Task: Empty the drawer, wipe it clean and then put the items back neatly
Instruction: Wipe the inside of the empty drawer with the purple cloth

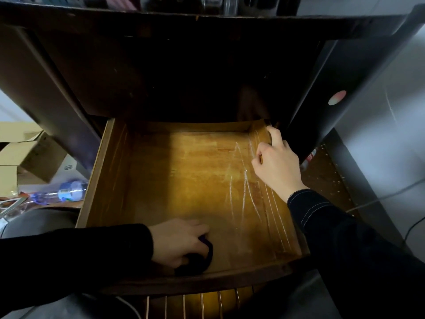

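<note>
Wooden drawer (184, 180): pulled out of a dark cabinet (161, 77); bare amber bottom shows.
Streaks (241, 180): whitish, running front to back along the right part of the bottom.
Cloth (202, 256): dark, bunched, on the drawer bottom by the near edge, left of centre.
Left grip (177, 241): fingers curled round the cloth, holding it against the wood; black sleeve.
Right grip (276, 166): fingers curled over the drawer's right wall, near the far corner; dark stitched sleeve.
Off left: cardboard boxes (30, 155), with a plastic bottle (71, 189) lying on its side just beside them.
</note>
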Motion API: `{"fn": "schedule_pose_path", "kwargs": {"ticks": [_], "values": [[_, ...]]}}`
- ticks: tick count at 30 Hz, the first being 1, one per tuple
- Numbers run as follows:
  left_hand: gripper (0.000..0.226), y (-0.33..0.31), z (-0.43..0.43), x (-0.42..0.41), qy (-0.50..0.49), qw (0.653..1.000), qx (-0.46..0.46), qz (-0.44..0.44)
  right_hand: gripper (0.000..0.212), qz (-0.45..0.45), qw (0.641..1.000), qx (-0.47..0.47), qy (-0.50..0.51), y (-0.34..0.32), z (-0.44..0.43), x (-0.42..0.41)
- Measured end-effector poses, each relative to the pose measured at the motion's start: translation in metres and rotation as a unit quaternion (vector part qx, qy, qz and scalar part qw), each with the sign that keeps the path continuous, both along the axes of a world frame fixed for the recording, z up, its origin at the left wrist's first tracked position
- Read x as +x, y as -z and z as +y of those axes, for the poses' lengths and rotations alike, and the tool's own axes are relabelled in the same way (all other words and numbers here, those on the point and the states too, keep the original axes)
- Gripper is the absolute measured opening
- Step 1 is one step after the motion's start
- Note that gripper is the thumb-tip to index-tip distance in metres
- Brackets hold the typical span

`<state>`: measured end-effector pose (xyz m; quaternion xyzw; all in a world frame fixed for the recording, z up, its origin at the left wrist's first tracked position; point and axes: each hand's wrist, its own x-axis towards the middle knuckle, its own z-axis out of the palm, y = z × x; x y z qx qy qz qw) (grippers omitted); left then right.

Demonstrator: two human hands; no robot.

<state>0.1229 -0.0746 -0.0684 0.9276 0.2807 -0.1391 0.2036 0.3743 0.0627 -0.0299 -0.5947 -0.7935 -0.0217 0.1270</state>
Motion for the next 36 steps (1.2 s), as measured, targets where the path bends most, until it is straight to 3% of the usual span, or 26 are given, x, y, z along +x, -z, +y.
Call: {"fn": "schedule_pose_path", "kwargs": {"ticks": [8, 14, 18, 26, 29, 33, 36], "values": [[0.045, 0.004, 0.018, 0.073, -0.005, 0.998, 0.059, -0.037, 0.013, 0.006, 1.000, -0.005, 0.003, -0.004, -0.003, 0.000], [0.041, 0.005, 0.009, 0.013, -0.009, 1.000, 0.004, -0.020, 0.014, 0.008, 1.000, -0.004, 0.002, -0.003, -0.001, 0.000], [0.038, 0.010, 0.013, 0.006, -0.026, 0.999, 0.039, -0.026, 0.014, 0.006, 1.000, -0.002, 0.002, -0.002, -0.001, 0.000], [0.047, 0.022, 0.090, 0.029, -0.263, 0.954, 0.138, -0.050, 0.013, 0.018, 1.000, 0.000, 0.002, -0.003, -0.001, 0.001], [0.050, 0.029, 0.058, 0.030, -0.206, 0.966, 0.150, -0.038, 0.014, 0.009, 1.000, 0.000, 0.004, -0.002, -0.002, 0.001], [0.046, 0.031, 0.011, 0.021, -0.053, 0.994, 0.084, -0.054, 0.014, -0.002, 1.000, 0.002, 0.003, -0.001, -0.001, 0.000], [0.043, 0.031, 0.013, 0.016, 0.004, 0.994, 0.095, -0.053, 0.014, -0.004, 1.000, 0.001, 0.002, 0.000, -0.001, 0.000]]}}
